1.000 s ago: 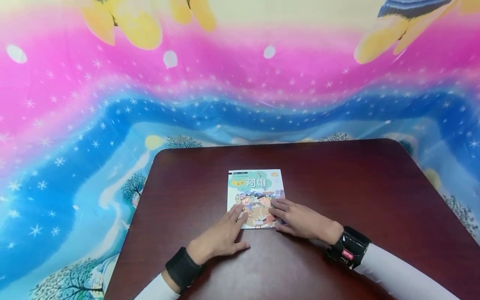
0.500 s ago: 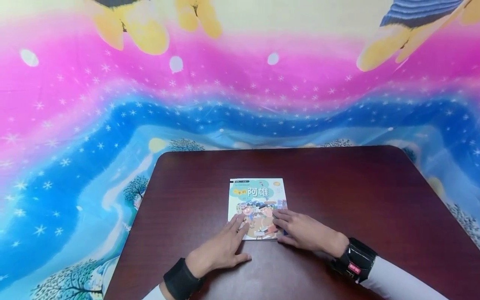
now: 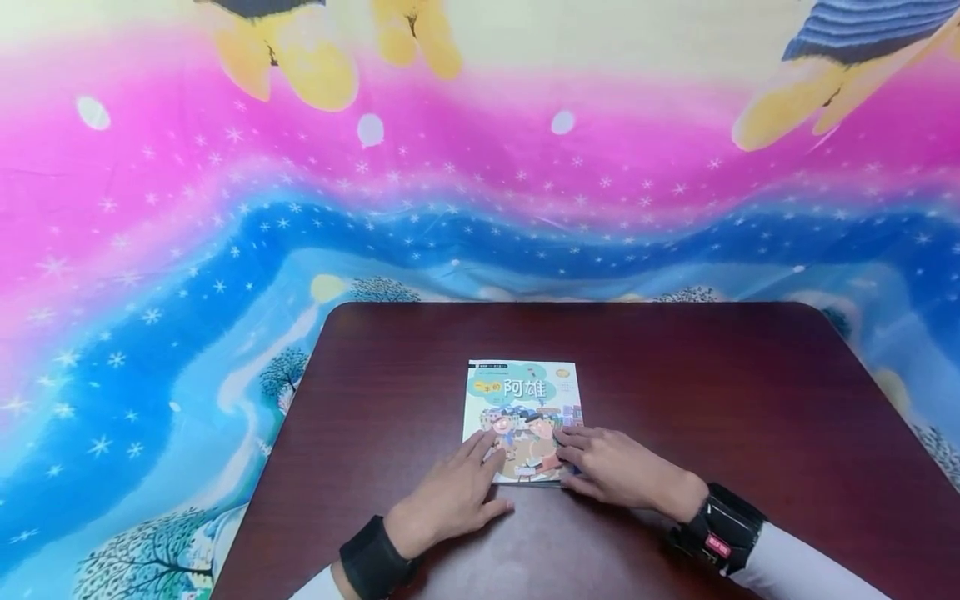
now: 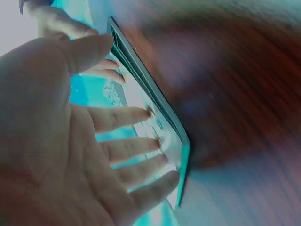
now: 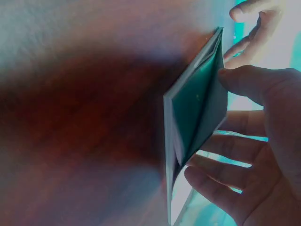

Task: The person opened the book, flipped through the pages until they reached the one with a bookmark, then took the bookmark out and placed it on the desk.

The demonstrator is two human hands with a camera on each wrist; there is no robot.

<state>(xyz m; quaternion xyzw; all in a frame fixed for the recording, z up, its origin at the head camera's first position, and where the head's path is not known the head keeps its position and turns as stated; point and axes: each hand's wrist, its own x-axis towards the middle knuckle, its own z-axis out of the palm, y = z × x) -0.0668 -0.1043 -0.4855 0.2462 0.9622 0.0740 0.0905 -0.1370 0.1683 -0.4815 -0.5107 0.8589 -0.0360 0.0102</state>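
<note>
You have the book [image 3: 527, 423] lying cover up on the worktop [image 3: 675, 367], with your two hands set at the near part of it, one to each side. The cover shows white title characters on a pale green patch and, below them, a drawing of figures and houses. Your left hand [image 3: 457, 492] is spread, palm down, its fingertips on the book's near left part; its thumb points away from the fingers, just short of the book's near edge in the head view. Your right hand [image 3: 622, 471] reaches in from the book's right, fingers stretched over the right edge of the cover and the thumb at the near edge. From your right wrist, the book gapes at the near right corner, a green inner side showing beneath a raised sheet that your thumb tip meets; you cannot tell whether that sheet is pinched. A black left band [image 3: 375, 557] and a black right band [image 3: 723, 521] sit round your wrists, nearer to you than the book, the right one with a red tag [image 3: 717, 546]. White sleeves [image 3: 810, 562] show behind both. Beyond the book, past the worktop's far edge, hangs a pink and blue backdrop [image 3: 525, 200] with snowflakes and trees.
</note>
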